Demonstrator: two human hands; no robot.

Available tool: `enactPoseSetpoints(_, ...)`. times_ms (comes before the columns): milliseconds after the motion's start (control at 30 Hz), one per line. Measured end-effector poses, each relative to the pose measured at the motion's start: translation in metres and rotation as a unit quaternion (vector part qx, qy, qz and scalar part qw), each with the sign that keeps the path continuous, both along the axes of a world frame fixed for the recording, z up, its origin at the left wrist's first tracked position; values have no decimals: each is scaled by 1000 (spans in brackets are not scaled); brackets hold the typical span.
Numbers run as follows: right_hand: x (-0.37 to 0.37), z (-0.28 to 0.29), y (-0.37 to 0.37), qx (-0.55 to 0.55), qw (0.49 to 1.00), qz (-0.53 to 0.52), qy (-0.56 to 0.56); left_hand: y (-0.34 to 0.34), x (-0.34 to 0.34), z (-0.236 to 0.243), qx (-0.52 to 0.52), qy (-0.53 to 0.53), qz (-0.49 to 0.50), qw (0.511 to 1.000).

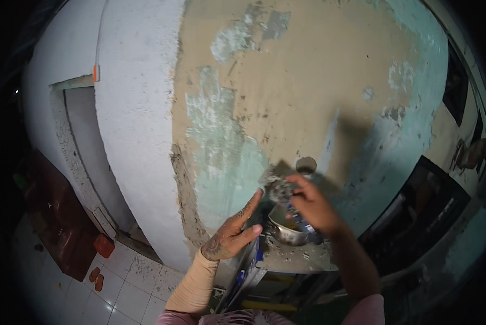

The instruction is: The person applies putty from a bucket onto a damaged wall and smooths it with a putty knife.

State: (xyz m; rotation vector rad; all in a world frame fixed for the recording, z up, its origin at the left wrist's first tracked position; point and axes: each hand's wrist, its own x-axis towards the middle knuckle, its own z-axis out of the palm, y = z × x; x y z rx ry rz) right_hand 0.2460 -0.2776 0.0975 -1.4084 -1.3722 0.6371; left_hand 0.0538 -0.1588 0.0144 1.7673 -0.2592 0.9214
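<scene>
My left hand [235, 236], smeared with grey and marked on the wrist, is held out before the wall with fingers stretched and thumb apart; nothing is in it. Just right of it, my right hand [315, 206] curls its fingers against a grey, shaggy clump [278, 187], whose material I cannot make out. Beneath that hand stands a metal pot [287, 235], its contents mostly hidden. A blue and white item [306, 223] shows between the right hand and the pot's rim, partly covered. Behind both hands rises a patchy beige and green wall [302, 81].
The pot rests on a ledge [297, 261] strewn with grey crumbs. A dark panel [416, 211] leans at right. White plaster [137, 108] and a doorway [99, 162] are at left, above a tiled floor [126, 295] with sandals [96, 279] and a dark red piece [59, 216].
</scene>
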Motion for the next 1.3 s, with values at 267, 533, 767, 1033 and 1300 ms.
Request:
enactPoseSetpoints(267,94,-35,-52,-139,831,-13,-538,15,90,4,247,133,117,953)
enactPoseSetpoints(533,46,-18,2,-455,692,19,-560,28,194,-9,659,315,-2,683)
enactPoseSetpoints(767,64,-50,20,-470,654,97,-585,43,210,-37,602,316,-10,733)
enactPoseSetpoints(1033,41,-42,28,-481,740,31,-469,35,170,6,488,337,93,800)
enactPoseSetpoints(1300,59,-54,32,-425,727,98,-530,16,129,17,411,353,5,841)
